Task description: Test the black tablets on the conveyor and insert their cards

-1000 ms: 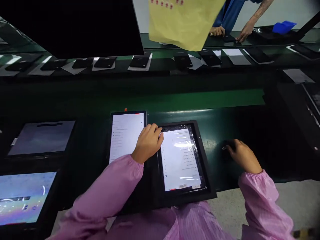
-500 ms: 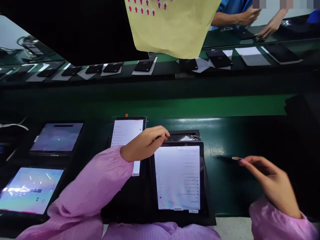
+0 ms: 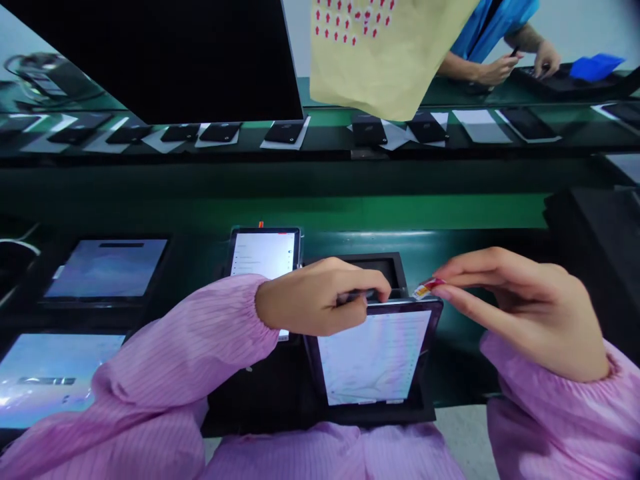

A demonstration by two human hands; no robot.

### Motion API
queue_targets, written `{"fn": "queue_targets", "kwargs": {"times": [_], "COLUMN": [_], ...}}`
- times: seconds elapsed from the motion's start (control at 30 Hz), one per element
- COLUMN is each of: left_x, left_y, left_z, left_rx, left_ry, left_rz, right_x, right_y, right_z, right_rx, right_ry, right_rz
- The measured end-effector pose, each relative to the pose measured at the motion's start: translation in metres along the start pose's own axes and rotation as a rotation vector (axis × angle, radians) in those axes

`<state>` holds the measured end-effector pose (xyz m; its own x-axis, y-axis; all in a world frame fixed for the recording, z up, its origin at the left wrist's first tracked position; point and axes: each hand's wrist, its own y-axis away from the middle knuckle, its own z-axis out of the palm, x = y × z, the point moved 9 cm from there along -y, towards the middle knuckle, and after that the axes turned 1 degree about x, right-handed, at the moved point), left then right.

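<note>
My left hand (image 3: 325,297) is closed on the upper edge of a tablet (image 3: 375,360) with a lit white screen. The tablet's top is tilted up from a black foam tray (image 3: 399,267). Pinched between the thumb and fingertips of my right hand (image 3: 530,310) is a small red, yellow and white strip (image 3: 424,289). Its tip is at the tablet's top edge, near the right corner; whether it touches or goes in, I cannot tell. Behind my left wrist lies a second lit tablet (image 3: 265,253), with a small orange tab sticking out of its top.
Two more lit tablets (image 3: 113,270) lie at the left. Dark devices on white sheets (image 3: 285,131) line a raised shelf at the back. A black panel (image 3: 200,60) and a yellow sheet with red arrow stickers (image 3: 370,67) hang above. A co-worker's hands (image 3: 500,70) are across the bench.
My left hand has taken the tablet's top edge and tilted it up. My right hand has brought the small strip leftward to that edge. The whole view has shifted slightly.
</note>
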<state>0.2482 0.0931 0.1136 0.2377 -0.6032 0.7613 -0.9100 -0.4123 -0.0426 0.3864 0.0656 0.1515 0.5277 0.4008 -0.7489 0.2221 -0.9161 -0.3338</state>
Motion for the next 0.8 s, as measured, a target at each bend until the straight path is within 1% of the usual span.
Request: {"fn": "queue_targets", "kwargs": {"times": [0.13,0.23,0.3,0.37,0.43,0.5,0.57,0.67,0.73,0.8], "left_x": [0.0,0.002,0.0,-0.005,-0.01,-0.009,-0.004,0.011,0.022,0.034], "left_y": [-0.01,-0.017,-0.017,-0.014,-0.01,-0.007,-0.004,-0.001,0.001,0.003], "left_z": [0.006,0.008,0.008,0.006,0.002,-0.001,-0.002,-0.002,0.0,0.006], "left_rx": [-0.056,-0.069,-0.057,-0.031,0.006,0.046,0.077,0.107,0.107,0.081], "left_ry": [0.051,0.098,0.111,0.12,0.113,0.078,0.032,-0.025,-0.056,-0.087], "left_rz": [0.008,0.059,0.064,0.031,-0.002,0.005,0.045,0.109,0.133,0.146], "right_x": [-0.002,-0.004,-0.002,0.001,0.004,0.005,0.005,0.002,-0.004,-0.013], "right_y": [-0.005,-0.01,-0.013,-0.015,-0.016,-0.016,-0.013,-0.007,-0.001,0.006], "right_z": [0.012,0.018,0.02,0.021,0.021,0.021,0.02,0.017,0.013,0.009], "right_rx": [-0.095,-0.146,-0.164,-0.163,-0.151,-0.145,-0.149,-0.159,-0.159,-0.155], "right_ry": [0.031,0.047,0.05,0.04,0.018,-0.002,-0.017,-0.032,-0.024,0.002], "right_rz": [0.102,0.122,0.135,0.156,0.179,0.194,0.204,0.208,0.192,0.158]}}
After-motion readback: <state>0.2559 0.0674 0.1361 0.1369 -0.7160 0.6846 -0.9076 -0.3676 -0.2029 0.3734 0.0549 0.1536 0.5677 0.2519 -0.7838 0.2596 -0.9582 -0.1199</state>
